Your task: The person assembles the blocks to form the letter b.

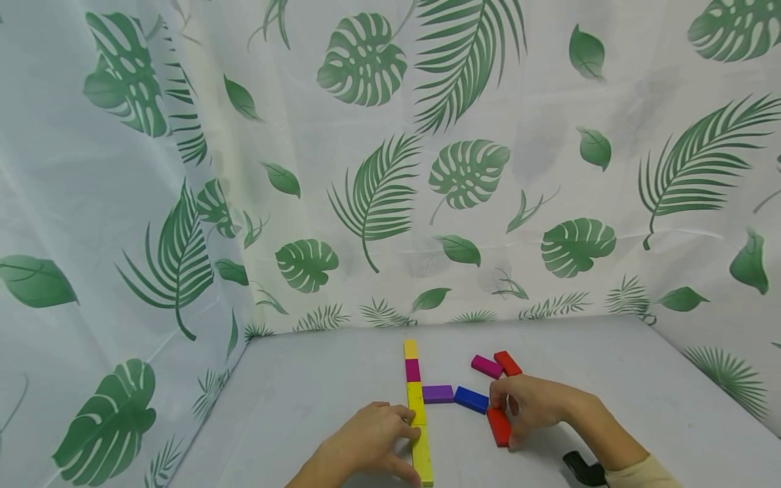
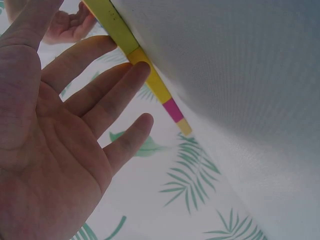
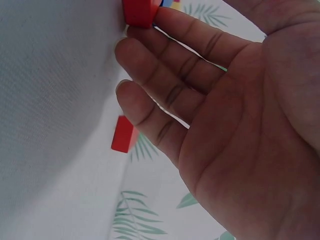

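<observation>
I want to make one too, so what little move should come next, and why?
Maybe the right hand should nudge the near red block snug against the blue block. Its fingers are at that red block, which slants away from the blue block's right end; I can't tell whether they touch. The purple block sits between the blue one and the long row.

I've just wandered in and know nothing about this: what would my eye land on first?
Most likely the tall backdrop covered in green leaf prints, filling the upper part of the head view. Next comes the bright line of yellow and magenta blocks below it, with the left hand touching its near part. To its right, a purple block, a blue block and a red block pinched by the right hand catch the eye.
</observation>
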`<state>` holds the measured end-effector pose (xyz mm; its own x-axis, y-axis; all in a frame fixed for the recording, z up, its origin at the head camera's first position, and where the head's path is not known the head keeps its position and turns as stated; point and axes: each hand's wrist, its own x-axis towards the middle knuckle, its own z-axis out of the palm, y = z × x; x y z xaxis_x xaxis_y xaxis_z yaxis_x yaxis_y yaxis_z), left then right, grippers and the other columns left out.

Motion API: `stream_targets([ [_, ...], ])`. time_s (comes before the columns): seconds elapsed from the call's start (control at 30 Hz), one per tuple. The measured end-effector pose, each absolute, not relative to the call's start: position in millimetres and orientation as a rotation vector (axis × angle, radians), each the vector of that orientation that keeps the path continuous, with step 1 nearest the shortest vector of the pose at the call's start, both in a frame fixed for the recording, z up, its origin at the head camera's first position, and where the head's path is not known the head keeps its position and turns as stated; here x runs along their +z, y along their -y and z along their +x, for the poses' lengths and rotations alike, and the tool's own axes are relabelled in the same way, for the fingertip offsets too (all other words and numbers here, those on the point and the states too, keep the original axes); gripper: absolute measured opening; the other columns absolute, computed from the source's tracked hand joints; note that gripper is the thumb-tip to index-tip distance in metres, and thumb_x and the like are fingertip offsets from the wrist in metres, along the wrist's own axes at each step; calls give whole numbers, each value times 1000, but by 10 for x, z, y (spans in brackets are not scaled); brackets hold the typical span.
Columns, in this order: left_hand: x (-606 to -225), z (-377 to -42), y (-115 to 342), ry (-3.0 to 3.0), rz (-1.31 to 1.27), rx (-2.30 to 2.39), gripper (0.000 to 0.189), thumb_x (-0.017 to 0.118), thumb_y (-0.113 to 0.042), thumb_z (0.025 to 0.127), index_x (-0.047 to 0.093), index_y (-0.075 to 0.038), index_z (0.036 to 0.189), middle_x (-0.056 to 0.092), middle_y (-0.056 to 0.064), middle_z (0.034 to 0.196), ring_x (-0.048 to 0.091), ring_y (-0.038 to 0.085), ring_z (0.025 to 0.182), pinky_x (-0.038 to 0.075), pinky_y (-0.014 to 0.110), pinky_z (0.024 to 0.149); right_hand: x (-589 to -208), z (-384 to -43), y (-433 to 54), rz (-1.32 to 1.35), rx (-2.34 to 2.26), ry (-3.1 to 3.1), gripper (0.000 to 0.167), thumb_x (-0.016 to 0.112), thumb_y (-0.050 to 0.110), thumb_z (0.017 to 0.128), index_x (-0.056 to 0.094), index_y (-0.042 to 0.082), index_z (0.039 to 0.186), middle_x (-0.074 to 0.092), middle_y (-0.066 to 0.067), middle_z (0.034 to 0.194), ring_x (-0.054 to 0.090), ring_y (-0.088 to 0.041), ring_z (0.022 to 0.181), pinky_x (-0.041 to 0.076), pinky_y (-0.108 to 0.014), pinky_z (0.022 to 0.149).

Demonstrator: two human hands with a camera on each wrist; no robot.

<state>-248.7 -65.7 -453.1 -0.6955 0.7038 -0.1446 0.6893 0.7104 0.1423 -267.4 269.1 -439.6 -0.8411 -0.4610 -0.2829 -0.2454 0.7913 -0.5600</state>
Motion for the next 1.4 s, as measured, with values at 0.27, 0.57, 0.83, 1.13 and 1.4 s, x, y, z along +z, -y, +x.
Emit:
stream_targets([
  [0.27, -4534, -2487, 659, -2729, 1132, 105, 64, 79, -73, 75, 74, -38, 128, 69, -13, 134, 60, 5, 126, 49, 45, 114, -4409, -2669, -2696, -565, -727, -2572, 47, 98, 24, 68, 66, 24, 102, 64, 2, 92, 58, -19, 88, 51, -32, 70],
  [0.57, -4548, -2499, 656, -2729, 1126, 100, 64, 78, -74, 75, 74, -39, 128, 68, -13, 135, 59, 6, 126, 48, 46, 114, -4393, -2658, -2686, -587, -734, -2571, 47, 97, 22, 69, 65, 23, 103, 63, 1, 93, 58, -20, 89, 51, -30, 68],
  [0.83, -4549, -2500, 658, -2729, 1135, 102, 64, 78, -73, 75, 74, -39, 128, 68, -13, 135, 59, 6, 126, 49, 46, 114, -4389, -2656, -2677, -580, -743, -2571, 47, 97, 20, 70, 65, 21, 104, 63, -1, 93, 58, -21, 90, 51, -32, 68],
  [1.13, -4535, -2492, 667, -2728, 1143, 100, 64, 79, -73, 74, 74, -39, 128, 68, -13, 134, 59, 5, 126, 49, 45, 113, -4391, -2651, -2672, -555, -752, -2563, 48, 98, 21, 69, 64, 21, 104, 63, -2, 93, 57, -21, 90, 50, -32, 69],
  [1.4, -4526, -2496, 655, -2722, 1124, 106, 62, 81, -71, 74, 74, -39, 128, 68, -13, 135, 59, 5, 126, 48, 45, 114, -4407, -2673, -2668, -550, -742, -2569, 49, 98, 22, 69, 64, 22, 104, 62, -1, 93, 57, -21, 89, 49, -32, 69],
])
